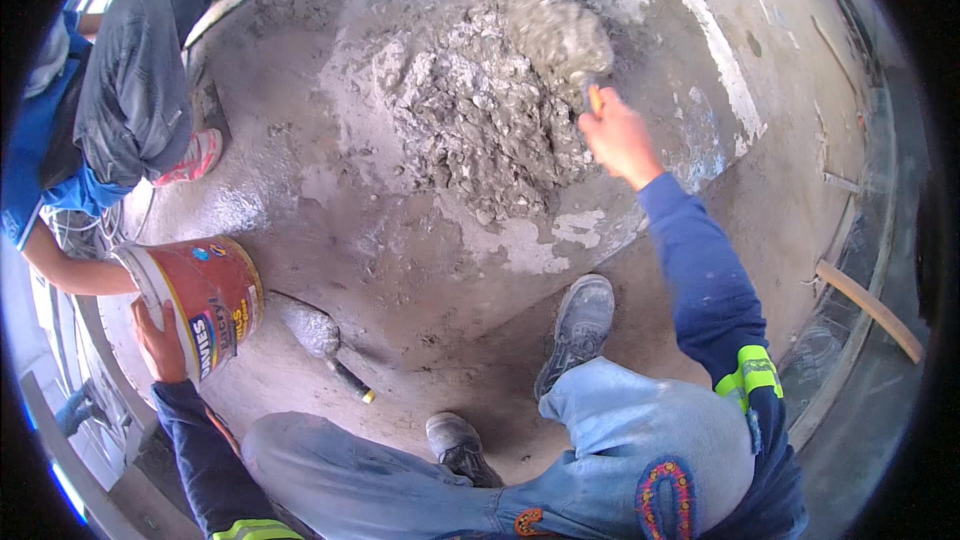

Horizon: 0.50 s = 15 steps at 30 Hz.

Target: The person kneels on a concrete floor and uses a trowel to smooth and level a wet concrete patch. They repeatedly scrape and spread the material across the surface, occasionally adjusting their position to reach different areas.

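My right hand (618,135), arm stretched out, is wrapped round the orange handle of a trowel (595,97). The trowel's head is smeared by motion, and wet mortar (558,32) covers it. Below and left of it lies a lumpy heap of grey mortar (470,110) on the floor. At the left, my left hand (160,340) grips the rim of a red and white plastic bucket (215,290), which is tilted with its mouth toward the left. The bucket's inside is hidden. A second trowel (318,333), mortar-caked, with a black handle tipped yellow, lies to the right of the bucket.
A co-worker (140,90) in blue top and dark trousers crouches at the left, one hand reaching into or behind the bucket's mouth. My shoes (580,325) stand on the mortar-stained floor. A curved wooden strip (872,310) lies at the right. Tangled cables (95,235) are behind the bucket.
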Each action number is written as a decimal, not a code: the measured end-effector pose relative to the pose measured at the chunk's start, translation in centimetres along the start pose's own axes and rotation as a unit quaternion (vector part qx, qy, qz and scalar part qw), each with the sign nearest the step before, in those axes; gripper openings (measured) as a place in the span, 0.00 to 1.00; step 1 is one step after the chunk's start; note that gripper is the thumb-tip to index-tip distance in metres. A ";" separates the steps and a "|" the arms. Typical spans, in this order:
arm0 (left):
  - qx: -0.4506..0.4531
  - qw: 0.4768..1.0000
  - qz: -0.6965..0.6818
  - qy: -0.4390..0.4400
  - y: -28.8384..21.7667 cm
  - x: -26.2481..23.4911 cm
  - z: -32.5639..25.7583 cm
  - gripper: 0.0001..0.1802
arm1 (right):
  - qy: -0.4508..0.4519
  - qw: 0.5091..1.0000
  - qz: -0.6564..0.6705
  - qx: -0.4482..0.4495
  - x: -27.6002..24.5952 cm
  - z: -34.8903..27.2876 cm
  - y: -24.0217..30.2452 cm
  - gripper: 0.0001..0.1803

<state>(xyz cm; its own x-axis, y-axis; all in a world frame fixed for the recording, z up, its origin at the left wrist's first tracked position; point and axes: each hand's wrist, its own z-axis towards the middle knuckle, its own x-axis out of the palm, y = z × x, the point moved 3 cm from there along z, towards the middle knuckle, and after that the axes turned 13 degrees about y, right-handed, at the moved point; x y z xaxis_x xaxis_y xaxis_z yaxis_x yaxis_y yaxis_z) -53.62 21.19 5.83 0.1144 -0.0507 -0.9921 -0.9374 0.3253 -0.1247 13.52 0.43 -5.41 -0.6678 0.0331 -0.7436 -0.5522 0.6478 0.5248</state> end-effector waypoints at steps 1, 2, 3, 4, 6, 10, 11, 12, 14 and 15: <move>0.001 1.000 0.000 0.005 0.1 0.0 0.1 0.18 | -0.058 0.991 -0.117 -0.026 1.4 -0.8 0.7 0.20; 0.009 1.000 -0.008 0.013 -0.4 0.8 0.6 0.18 | -0.039 0.978 -0.203 -0.027 2.0 -0.7 -1.0 0.17; 0.014 1.000 -0.012 0.022 -0.8 1.2 0.9 0.18 | -0.016 0.958 -0.284 -0.029 2.2 -0.3 -2.2 0.15; 0.005 0.999 -0.020 0.031 -1.4 1.3 0.8 0.18 | -0.029 0.947 -0.315 -0.054 0.7 0.0 -1.6 0.14; 0.013 0.999 -0.023 0.028 -1.5 0.3 0.3 0.18 | -0.047 0.925 -0.361 -0.108 -2.6 0.1 1.1 0.12; 0.019 1.000 -0.016 0.011 -0.3 -0.9 -0.4 0.18 | -0.091 0.949 -0.288 -0.091 -3.0 -6.0 3.9 0.12; 0.020 1.000 -0.011 0.013 -0.3 -0.7 -0.3 0.19 | -0.101 0.960 -0.252 -0.063 -2.5 -7.9 3.8 0.12; 0.020 1.000 -0.004 0.015 -0.2 -0.7 -0.2 0.19 | -0.111 0.970 -0.215 -0.038 -2.0 -8.9 3.6 0.13; 0.037 0.999 -0.008 0.004 -0.2 0.9 1.3 0.19 | -0.060 0.978 -0.198 -0.031 0.9 -7.6 -0.1 0.15; 0.043 0.999 -0.006 -0.004 1.2 1.9 1.5 0.19 | -0.010 0.975 -0.219 -0.033 1.7 -6.2 -1.1 0.15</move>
<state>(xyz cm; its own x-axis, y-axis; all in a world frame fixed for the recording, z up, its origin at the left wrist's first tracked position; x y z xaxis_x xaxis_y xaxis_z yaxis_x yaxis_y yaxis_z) -54.02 22.88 3.75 0.1286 -0.0471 -0.9906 -0.9041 0.4049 -0.1367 9.90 -4.92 -4.74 -0.3509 -0.2215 -0.9098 -0.8136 0.5531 0.1792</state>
